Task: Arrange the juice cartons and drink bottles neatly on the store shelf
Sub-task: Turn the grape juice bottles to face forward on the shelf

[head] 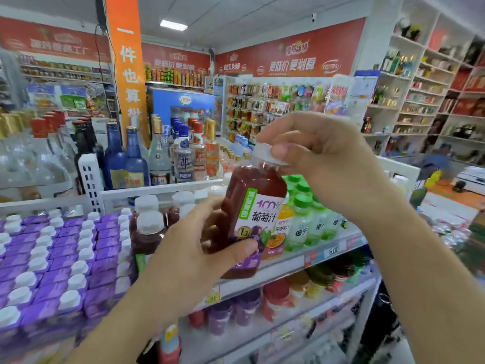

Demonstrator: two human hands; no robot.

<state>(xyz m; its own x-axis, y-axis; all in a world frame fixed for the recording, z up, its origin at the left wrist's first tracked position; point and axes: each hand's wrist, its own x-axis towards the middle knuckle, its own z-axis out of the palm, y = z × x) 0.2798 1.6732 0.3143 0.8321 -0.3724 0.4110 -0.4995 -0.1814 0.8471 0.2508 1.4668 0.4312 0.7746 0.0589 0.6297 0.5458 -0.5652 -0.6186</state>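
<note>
Grape juice bottle (252, 219) is held tilted in mid-air above the front edge of the store shelf (296, 261), just in front of the orange-capped bottle (282, 232) and to the right of the white-capped dark bottles (149, 232). Your left hand (189, 253) wraps its fingers (244, 246) around the lower body, over the label; your right hand (322, 156) pinches the white cap (265, 151) from above. Both hands are closed on the bottle. Purple juice cartons (52, 261) fill the near left of the shelf. Risk: the bottle leans and is clear of the shelf, so a slackened lower grip would likely drop it onto the rows below. Lowering it at this tilt could topple the green-capped bottles (304, 219) to the right. Set it upright before release.
</note>
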